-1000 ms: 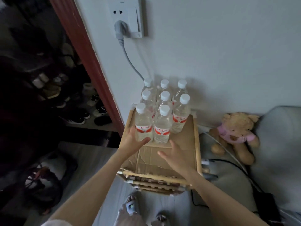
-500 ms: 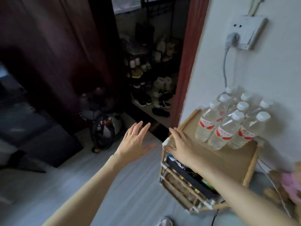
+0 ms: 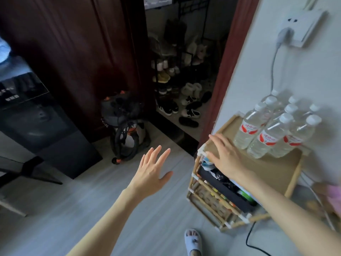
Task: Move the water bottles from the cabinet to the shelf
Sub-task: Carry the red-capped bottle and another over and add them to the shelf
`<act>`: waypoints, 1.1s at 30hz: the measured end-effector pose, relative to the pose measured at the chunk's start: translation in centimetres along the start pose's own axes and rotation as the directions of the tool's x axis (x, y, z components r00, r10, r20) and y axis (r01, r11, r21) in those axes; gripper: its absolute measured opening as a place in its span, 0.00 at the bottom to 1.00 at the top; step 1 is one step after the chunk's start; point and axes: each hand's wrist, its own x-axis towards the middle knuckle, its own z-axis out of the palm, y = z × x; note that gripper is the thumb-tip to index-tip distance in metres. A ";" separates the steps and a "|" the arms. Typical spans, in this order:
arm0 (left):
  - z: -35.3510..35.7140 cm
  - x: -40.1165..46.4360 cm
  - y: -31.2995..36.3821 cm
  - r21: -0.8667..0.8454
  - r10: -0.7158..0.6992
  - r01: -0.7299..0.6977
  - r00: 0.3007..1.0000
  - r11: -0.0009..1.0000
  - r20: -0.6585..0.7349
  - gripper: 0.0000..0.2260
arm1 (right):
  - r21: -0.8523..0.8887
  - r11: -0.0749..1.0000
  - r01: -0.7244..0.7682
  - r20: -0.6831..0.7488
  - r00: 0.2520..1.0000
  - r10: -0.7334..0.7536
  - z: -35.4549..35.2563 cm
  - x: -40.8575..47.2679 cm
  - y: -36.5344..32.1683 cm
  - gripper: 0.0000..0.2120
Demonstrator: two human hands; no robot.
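The bottles (image 3: 273, 130) stand grouped at the shelf's (image 3: 293, 183) back corner. Both hands are open and empty: the right hand (image 3: 224, 157) lies flat near its front edge, the left hand (image 3: 151, 172) over the floor.

- The left hand (image 3: 151, 174) has been withdrawn from the water bottles (image 3: 271, 130) and is held spread, left of the shelf (image 3: 287, 174).
- The right hand (image 3: 225, 157) has been shifted from in front of the bottles to the shelf's front-left corner, fingers flat.

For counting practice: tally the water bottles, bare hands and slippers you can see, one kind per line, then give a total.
water bottles: 8
hands: 2 (left hand, right hand)
slipper: 1
Total: 11
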 end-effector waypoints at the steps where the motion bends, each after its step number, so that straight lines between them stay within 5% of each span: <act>1: 0.5 0.9 0.9 -0.022 0.008 -0.008 1.000 1.000 0.012 0.30 | -0.013 1.000 -0.016 -0.052 0.999 0.016 -1.1 0.1 1.3 0.23; 5: 3.3 6.1 5.0 -0.073 0.042 -0.037 0.997 0.997 0.065 0.29 | -0.112 0.994 -0.016 -0.321 0.947 -0.021 -5.8 2.1 7.2 0.14; 8: 5.2 11.6 9.0 -0.150 0.087 -0.070 0.991 0.986 0.105 0.29 | -0.164 0.986 -0.037 -0.365 0.931 -0.026 -8.7 4.5 11.3 0.14; 14: 7.3 19.8 15.6 -0.448 0.117 -0.048 0.985 0.893 0.128 0.31 | -0.287 0.958 -0.016 -0.146 0.989 -0.027 -11.3 8.9 15.7 0.25; 17: 7.7 22.2 17.2 -0.607 0.124 -0.053 0.989 0.793 0.076 0.30 | -0.354 0.933 0.068 -0.003 0.997 -0.074 -11.6 9.9 16.7 0.24; 20: 9.1 24.0 17.9 -0.709 0.079 0.043 0.987 0.704 0.139 0.25 | -0.236 0.970 0.064 0.078 0.996 -0.046 -11.9 10.6 16.8 0.20; 24: 12.5 25.3 17.2 -0.740 0.119 0.059 0.976 0.670 0.184 0.27 | -0.075 0.997 0.000 0.107 0.994 0.009 -12.2 10.7 17.3 0.17; 33: 10.8 25.6 18.3 -0.742 0.169 -0.004 0.975 0.671 0.147 0.27 | -0.024 0.998 -0.050 0.098 0.994 0.052 -12.3 10.8 17.8 0.16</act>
